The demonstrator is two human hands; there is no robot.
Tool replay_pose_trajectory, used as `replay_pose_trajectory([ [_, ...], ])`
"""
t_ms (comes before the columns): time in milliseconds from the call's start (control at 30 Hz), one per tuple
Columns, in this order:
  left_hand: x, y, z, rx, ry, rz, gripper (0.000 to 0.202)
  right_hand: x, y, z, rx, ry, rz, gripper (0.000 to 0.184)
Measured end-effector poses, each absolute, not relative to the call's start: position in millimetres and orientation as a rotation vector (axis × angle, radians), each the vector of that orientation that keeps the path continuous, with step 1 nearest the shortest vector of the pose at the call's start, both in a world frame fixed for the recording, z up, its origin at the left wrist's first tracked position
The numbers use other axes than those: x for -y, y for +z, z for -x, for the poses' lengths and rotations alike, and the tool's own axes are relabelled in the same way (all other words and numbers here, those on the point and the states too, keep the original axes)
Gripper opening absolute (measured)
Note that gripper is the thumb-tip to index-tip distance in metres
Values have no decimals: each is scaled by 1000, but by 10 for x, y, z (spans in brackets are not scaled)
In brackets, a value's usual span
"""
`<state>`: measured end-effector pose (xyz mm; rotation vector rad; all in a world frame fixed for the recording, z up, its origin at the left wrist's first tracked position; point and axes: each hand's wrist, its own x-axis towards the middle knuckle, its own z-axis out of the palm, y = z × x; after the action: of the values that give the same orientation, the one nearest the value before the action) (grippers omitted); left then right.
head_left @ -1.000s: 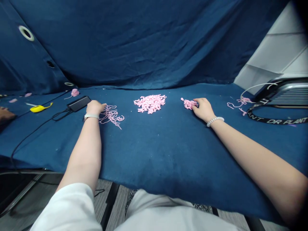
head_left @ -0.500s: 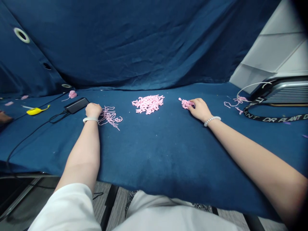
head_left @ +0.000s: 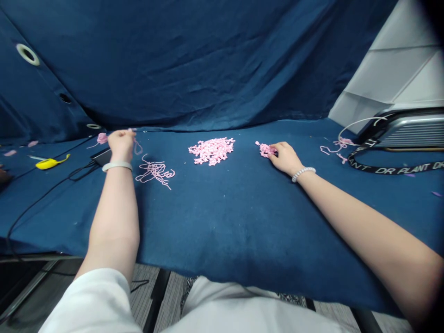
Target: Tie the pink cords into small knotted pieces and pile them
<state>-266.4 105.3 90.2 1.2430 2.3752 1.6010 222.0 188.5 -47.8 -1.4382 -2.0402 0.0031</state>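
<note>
My left hand (head_left: pixel 120 142) is raised over the far left of the table, its fingers closed on a pink yarn strand (head_left: pixel 138 147) that dangles in a loop on its right side. Below and to the right lies a loose tangle of pink yarn strands (head_left: pixel 156 173). A heap of small knotted pink yarn pieces (head_left: pixel 212 151) sits mid-table. Further right, my right hand (head_left: pixel 286 157) rests with thumb and fingers curled round a smaller clump of pink knotted yarn (head_left: pixel 266 150); the fingertips are partly hidden by it.
A black box with cables (head_left: pixel 101 157) lies partly behind my left hand. Left of it are a yellow tool (head_left: pixel 52 163) and a pink yarn ball (head_left: pixel 101 138). At the right stand a silver ridged case (head_left: pixel 416 132) and a black lettered strap (head_left: pixel 385 170), near more pink yarn (head_left: pixel 343 142).
My left hand has lifted up and left, away from the strand tangle, carrying pink yarn with it. My right hand stays at the small clump.
</note>
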Motion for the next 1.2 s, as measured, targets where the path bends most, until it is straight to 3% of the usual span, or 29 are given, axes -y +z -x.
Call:
replay_pose_trajectory([
  [100, -981, 1307, 2409, -2108, 1711, -1376, 29, -1876, -467, -2210, 2042, 2, 1437, 37],
  [200, -868, 1520, 2158, -1923, 1994, -1635, 21, -1857, -457, -2201, 2051, -7, 1438, 38],
  [467, -610, 1559, 1668, -1647, 1733, -1946, 25, -1805, -378, -2155, 1976, 65, 1338, 33],
  [600, -456, 1581, 1255, -1285, 1593, -1900, 11, -1561, -27, -1823, 1747, 385, 1223, 29],
  [767, -293, 1495, 722, -970, 1412, -1860, 7, -804, 503, -1166, 1798, 1021, 663, 40],
  [900, -189, 1379, 441, -925, 1406, -1721, 22, -342, 681, -911, 1820, 1285, 476, 51],
  [1033, -135, 1177, 321, -956, 1510, -1487, 28, -162, 701, -1050, 1826, 1333, 679, 25],
  [1200, -149, 810, 276, -892, 1433, -1063, 12, -26, 530, -1498, 1996, 1206, 816, 33],
])
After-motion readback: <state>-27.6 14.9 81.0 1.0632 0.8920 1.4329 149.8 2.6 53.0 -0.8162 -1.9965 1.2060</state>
